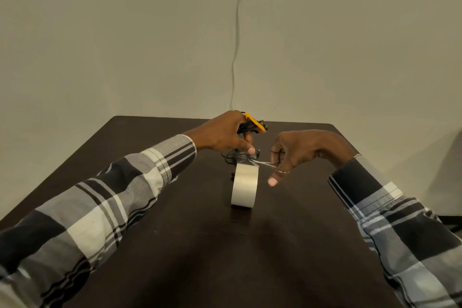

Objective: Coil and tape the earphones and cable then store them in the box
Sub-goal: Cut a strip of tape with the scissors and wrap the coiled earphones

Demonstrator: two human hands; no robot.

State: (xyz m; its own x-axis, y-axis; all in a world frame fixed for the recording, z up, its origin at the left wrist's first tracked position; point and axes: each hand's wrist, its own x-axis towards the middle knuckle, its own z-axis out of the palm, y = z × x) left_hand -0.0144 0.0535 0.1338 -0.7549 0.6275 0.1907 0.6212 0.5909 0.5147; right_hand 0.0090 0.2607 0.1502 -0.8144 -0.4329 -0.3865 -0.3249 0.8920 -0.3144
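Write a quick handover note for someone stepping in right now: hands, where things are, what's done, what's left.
Left hand holds the coiled black cable with a yellow piece, thumb on the pulled tape strip.
Right hand holds small scissors, blades at the strip.
Tape roll stands on edge on the table.
Done: cable coiled, tape pulled out.
Left: cut, wrap, store. No box in view.

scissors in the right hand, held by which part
The right hand holds the small scissors by the finger loops, blades pointing at the tape above the tape roll. The left hand grips the coiled black cable.
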